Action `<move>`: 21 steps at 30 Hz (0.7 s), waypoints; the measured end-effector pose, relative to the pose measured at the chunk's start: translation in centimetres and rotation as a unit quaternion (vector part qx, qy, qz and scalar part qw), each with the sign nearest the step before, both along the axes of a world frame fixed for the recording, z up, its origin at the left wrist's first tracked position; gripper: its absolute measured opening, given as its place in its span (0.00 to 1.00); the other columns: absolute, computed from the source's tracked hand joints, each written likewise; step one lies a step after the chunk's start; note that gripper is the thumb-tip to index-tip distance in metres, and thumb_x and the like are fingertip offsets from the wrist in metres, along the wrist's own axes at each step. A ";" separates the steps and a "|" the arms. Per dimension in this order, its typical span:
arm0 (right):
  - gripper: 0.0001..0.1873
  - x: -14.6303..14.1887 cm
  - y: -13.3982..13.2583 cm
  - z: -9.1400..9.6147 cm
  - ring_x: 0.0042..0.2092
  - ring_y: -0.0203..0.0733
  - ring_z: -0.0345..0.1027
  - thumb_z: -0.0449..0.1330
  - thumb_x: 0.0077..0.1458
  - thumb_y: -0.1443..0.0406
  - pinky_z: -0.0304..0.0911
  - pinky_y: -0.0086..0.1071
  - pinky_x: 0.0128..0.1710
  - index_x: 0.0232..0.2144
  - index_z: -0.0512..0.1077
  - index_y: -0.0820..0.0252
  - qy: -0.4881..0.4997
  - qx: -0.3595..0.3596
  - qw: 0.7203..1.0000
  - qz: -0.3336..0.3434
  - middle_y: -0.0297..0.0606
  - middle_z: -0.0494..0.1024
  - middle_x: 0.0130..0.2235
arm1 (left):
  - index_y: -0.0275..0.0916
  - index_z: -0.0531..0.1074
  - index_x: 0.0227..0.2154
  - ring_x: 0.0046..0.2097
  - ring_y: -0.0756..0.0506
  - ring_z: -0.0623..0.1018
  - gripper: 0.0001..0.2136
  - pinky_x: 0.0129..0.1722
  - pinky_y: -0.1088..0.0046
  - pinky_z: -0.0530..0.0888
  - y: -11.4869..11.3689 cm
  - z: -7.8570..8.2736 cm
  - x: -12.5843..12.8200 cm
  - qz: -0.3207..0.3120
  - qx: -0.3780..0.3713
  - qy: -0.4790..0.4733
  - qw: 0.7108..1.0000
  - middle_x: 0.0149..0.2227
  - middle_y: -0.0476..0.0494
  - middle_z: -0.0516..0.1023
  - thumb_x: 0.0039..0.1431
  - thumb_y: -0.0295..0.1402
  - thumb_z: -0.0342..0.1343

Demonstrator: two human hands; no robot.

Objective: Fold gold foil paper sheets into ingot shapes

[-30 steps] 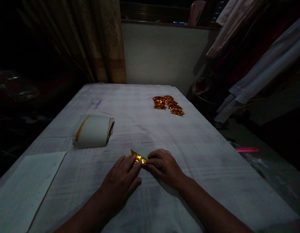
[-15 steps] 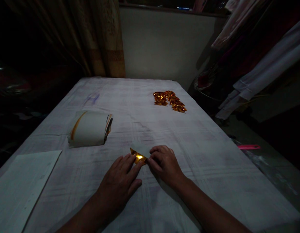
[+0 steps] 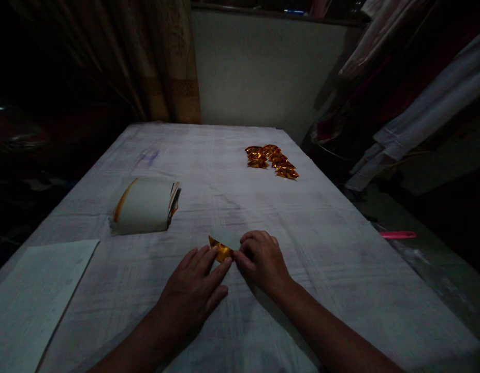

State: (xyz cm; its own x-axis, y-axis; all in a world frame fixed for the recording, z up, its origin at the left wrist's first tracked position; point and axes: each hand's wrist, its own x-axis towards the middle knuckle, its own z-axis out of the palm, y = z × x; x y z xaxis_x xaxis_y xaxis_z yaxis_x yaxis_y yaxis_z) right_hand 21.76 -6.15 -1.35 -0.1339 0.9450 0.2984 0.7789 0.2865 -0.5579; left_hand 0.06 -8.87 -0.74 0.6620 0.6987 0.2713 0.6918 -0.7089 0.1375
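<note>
A small piece of folded gold foil paper (image 3: 221,252) lies on the cloth-covered table, with a pointed corner at its upper left. My left hand (image 3: 195,282) lies flat with its fingers stretched, the fingertips pressing on the foil's left and lower edges. At the foil's right end, my right hand (image 3: 263,261) is closed in a pinch, thumb and forefinger at the corner. The part of the foil under the fingertips is hidden. Further off, at the back right, sit several folded gold foil pieces (image 3: 280,163) in two short rows.
A curved stack of papers with a pale outer sheet (image 3: 142,206) rests left of centre. White paper (image 3: 38,295) lies at the near left. Clothes (image 3: 430,114) hang beyond the table's right edge, above a pink-handled object (image 3: 398,235). A curtain (image 3: 170,62) hangs behind.
My right thumb and forefinger have shifted slightly left along the foil's right corner. The bright glint on the foil has dimmed. My left hand has barely moved.
</note>
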 end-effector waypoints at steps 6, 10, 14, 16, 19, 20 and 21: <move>0.11 -0.2 -0.2 0.0 0.43 0.47 0.69 0.66 0.54 0.67 0.57 0.40 0.43 0.23 0.70 0.56 -0.004 0.010 1.000 -0.008 0.37 0.79 0.37 | 0.45 0.64 0.64 0.61 0.36 0.70 0.21 0.60 0.48 0.67 0.1 0.0 0.2 0.002 -0.005 0.016 1.000 0.61 0.36 0.71 0.70 0.39 0.49; 0.10 -0.2 -0.2 0.0 0.43 0.47 0.69 0.64 0.56 0.67 0.57 0.40 0.43 0.24 0.69 0.56 -0.004 0.007 1.000 -0.004 0.38 0.78 0.37 | 0.45 0.65 0.63 0.60 0.35 0.70 0.21 0.60 0.47 0.66 0.3 0.2 0.4 0.007 -0.011 0.006 1.000 0.60 0.36 0.71 0.70 0.40 0.50; 0.08 -0.2 -0.3 0.0 0.43 0.47 0.68 0.64 0.57 0.66 0.56 0.40 0.43 0.27 0.69 0.55 -0.014 -0.008 1.000 -0.006 0.38 0.78 0.37 | 0.44 0.68 0.60 0.59 0.35 0.71 0.19 0.60 0.47 0.65 0.3 0.4 0.6 0.009 -0.010 0.003 1.000 0.59 0.36 0.72 0.69 0.40 0.50; 0.06 -0.1 -0.3 -0.1 0.43 0.47 0.68 0.64 0.57 0.67 0.56 0.40 0.43 0.30 0.70 0.55 -0.022 -0.015 1.000 -0.004 0.37 0.77 0.37 | 0.44 0.69 0.59 0.59 0.36 0.71 0.18 0.59 0.48 0.65 0.3 0.4 0.7 0.011 -0.011 0.000 1.000 0.59 0.37 0.72 0.70 0.39 0.50; 0.05 -0.1 -0.3 -0.2 0.45 0.47 0.67 0.63 0.58 0.68 0.56 0.41 0.44 0.31 0.71 0.54 -0.017 -0.013 1.000 0.014 0.37 0.77 0.39 | 0.45 0.69 0.59 0.58 0.36 0.71 0.18 0.59 0.49 0.65 0.3 0.4 0.8 0.018 -0.010 -0.004 1.000 0.58 0.38 0.73 0.69 0.39 0.50; 0.05 0.0 -0.2 -0.3 0.45 0.47 0.68 0.62 0.59 0.68 0.56 0.41 0.45 0.31 0.72 0.54 -0.014 -0.011 1.000 0.019 0.37 0.77 0.40 | 0.45 0.70 0.59 0.58 0.36 0.71 0.18 0.60 0.49 0.65 0.3 0.4 0.8 0.019 -0.006 -0.004 1.000 0.58 0.38 0.73 0.69 0.39 0.51; 0.05 0.1 -0.2 -0.3 0.46 0.47 0.68 0.62 0.59 0.68 0.56 0.41 0.45 0.31 0.72 0.54 -0.011 -0.009 1.000 0.022 0.37 0.77 0.40 | 0.45 0.70 0.58 0.58 0.36 0.71 0.18 0.59 0.50 0.65 0.4 0.4 0.7 0.018 -0.003 -0.002 1.000 0.58 0.38 0.73 0.69 0.39 0.51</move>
State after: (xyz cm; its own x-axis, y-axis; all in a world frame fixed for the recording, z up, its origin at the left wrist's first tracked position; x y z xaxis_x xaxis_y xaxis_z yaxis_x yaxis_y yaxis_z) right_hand 21.82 -6.30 -1.68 -0.1818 0.9433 0.2779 0.7781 0.3108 -0.5459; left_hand 0.79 -8.49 -0.36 0.6352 0.7237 0.2698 0.7163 -0.6826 0.1448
